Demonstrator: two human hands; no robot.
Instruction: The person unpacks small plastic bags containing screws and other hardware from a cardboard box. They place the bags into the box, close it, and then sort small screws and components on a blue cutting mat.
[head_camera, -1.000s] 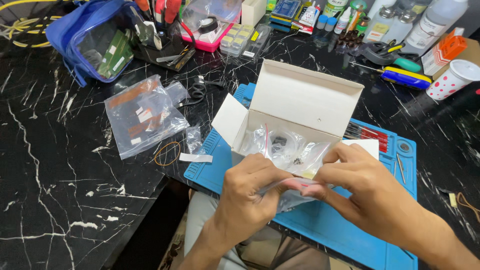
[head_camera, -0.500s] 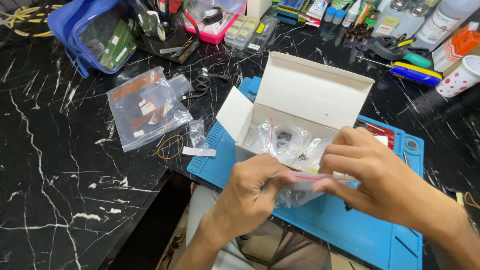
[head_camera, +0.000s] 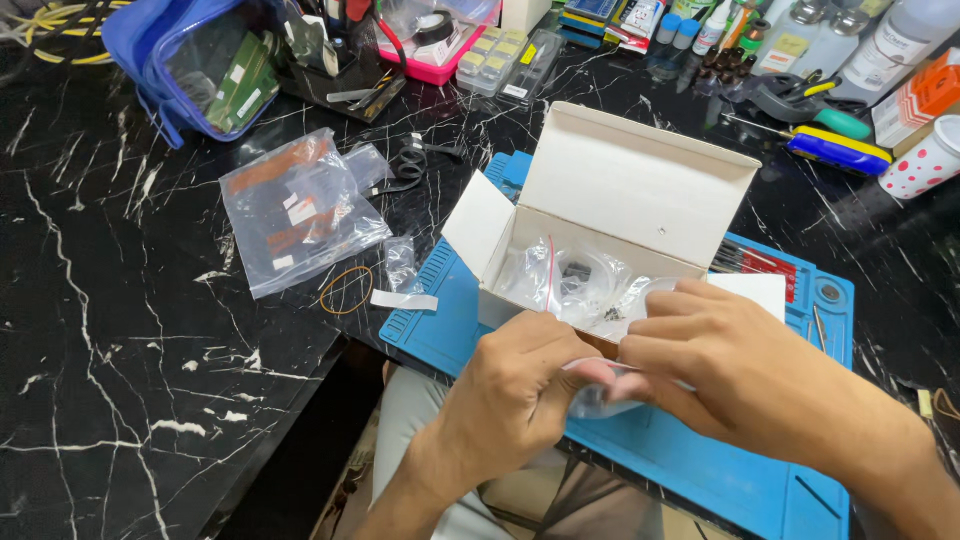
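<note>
Small clear bag (head_camera: 592, 398) pinched at its top edge between both hands, right at the middle. Left hand (head_camera: 520, 385) at 9 o'clock of it, right hand (head_camera: 730, 365) at 3 o'clock, fingers of both closed tight on the bag. Bag hanging down, long side across. Open white box (head_camera: 640, 190) just past at 12 o'clock, on the blue mat (head_camera: 700, 470). Black marble surface (head_camera: 120, 350) below.

The hands hide most of the small clear bag (head_camera: 592, 398), and the blue pouch (head_camera: 205, 70) is cut off at the table's far edge.
</note>
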